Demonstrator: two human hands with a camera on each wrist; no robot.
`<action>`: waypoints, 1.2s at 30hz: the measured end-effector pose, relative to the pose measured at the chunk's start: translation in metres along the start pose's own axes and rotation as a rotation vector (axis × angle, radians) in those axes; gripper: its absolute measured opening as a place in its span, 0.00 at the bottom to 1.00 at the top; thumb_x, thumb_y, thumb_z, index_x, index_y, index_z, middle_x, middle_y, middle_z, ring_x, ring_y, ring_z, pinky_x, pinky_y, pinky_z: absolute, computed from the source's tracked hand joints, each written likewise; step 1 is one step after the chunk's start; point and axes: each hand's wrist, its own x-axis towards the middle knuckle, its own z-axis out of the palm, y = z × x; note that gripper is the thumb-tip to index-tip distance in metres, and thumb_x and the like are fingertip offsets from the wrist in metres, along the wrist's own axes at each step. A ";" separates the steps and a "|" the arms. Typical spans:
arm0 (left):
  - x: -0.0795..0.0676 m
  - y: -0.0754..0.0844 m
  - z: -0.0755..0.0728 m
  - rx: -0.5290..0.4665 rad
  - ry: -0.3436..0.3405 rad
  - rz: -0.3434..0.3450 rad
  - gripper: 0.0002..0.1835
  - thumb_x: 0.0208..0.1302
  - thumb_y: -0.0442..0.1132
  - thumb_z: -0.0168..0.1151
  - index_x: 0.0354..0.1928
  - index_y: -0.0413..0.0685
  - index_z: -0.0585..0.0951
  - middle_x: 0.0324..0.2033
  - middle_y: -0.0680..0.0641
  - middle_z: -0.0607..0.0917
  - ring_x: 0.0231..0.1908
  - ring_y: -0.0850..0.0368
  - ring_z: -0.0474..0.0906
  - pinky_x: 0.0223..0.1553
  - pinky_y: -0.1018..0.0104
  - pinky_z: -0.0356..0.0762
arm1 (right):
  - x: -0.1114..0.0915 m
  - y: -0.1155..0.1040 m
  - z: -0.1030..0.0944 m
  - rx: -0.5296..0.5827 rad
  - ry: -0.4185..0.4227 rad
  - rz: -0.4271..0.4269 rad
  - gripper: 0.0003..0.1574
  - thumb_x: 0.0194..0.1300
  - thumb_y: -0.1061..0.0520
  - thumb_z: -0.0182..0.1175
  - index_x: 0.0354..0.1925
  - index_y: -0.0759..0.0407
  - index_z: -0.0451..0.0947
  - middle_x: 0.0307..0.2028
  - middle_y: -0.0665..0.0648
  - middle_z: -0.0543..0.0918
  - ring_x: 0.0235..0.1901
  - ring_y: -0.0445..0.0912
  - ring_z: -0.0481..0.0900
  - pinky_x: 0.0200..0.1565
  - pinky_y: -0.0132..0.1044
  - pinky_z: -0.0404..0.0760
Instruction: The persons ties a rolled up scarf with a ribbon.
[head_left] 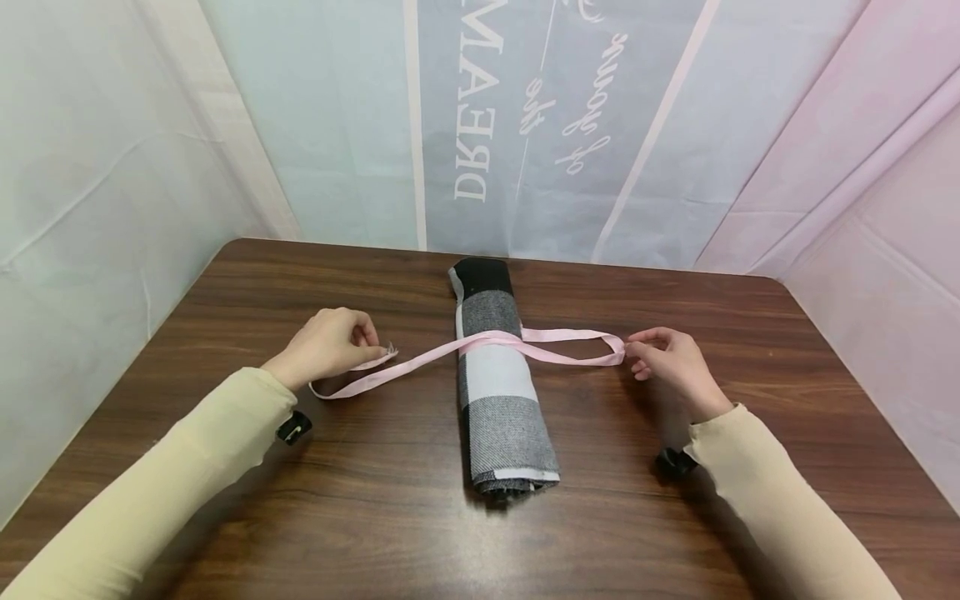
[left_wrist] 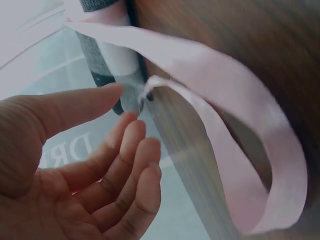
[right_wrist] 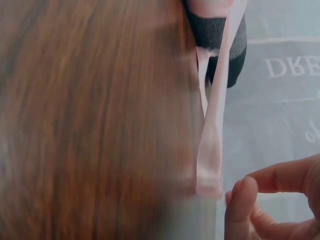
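Note:
A rolled black, grey and white checked cloth point(head_left: 501, 417) lies lengthwise on the table, with a pink ribbon point(head_left: 405, 367) across its middle. To the left, the ribbon bends back in a curve to a frayed end, close to the fingertips of my left hand point(head_left: 330, 343). A gap shows between that thumb and the relaxed fingers in the left wrist view. On the right, the ribbon doubles back in a narrow loop point(right_wrist: 212, 145). My right hand point(head_left: 675, 362) has its thumb and index fingertips together right beside the loop's folded end, which shows uncovered.
The brown wooden table point(head_left: 360, 517) reaches back to a hanging cloth backdrop point(head_left: 345, 125) with white lettering. Pale cloth walls stand on both sides. A small black device point(head_left: 294, 427) sits under the left sleeve, another point(head_left: 675, 463) under the right.

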 end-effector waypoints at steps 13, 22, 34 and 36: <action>-0.006 0.010 0.023 -0.318 -0.257 -0.236 0.33 0.72 0.56 0.45 0.21 0.36 0.81 0.12 0.46 0.81 0.11 0.58 0.78 0.18 0.60 0.80 | -0.010 -0.014 0.022 0.029 -0.219 0.042 0.29 0.71 0.49 0.53 0.46 0.78 0.76 0.21 0.51 0.80 0.19 0.38 0.76 0.25 0.34 0.81; 0.000 0.009 0.036 -0.318 -0.310 -0.331 0.37 0.72 0.58 0.41 0.17 0.37 0.82 0.09 0.47 0.80 0.10 0.58 0.77 0.16 0.63 0.78 | -0.007 -0.013 0.039 0.070 -0.279 0.139 0.32 0.71 0.44 0.51 0.41 0.76 0.78 0.18 0.51 0.80 0.15 0.37 0.74 0.23 0.32 0.79; 0.011 0.010 0.038 -0.242 -0.288 -0.297 0.27 0.69 0.50 0.49 0.18 0.39 0.82 0.10 0.48 0.81 0.11 0.60 0.78 0.16 0.66 0.78 | 0.001 -0.014 0.045 0.063 -0.288 0.120 0.24 0.70 0.54 0.52 0.41 0.79 0.77 0.17 0.51 0.81 0.14 0.36 0.76 0.22 0.32 0.80; 0.013 0.009 0.038 -0.225 -0.287 -0.287 0.25 0.68 0.47 0.51 0.18 0.40 0.82 0.10 0.48 0.81 0.11 0.60 0.77 0.16 0.66 0.78 | 0.003 -0.014 0.046 0.065 -0.289 0.118 0.22 0.70 0.57 0.51 0.41 0.80 0.77 0.17 0.51 0.81 0.14 0.36 0.77 0.22 0.32 0.80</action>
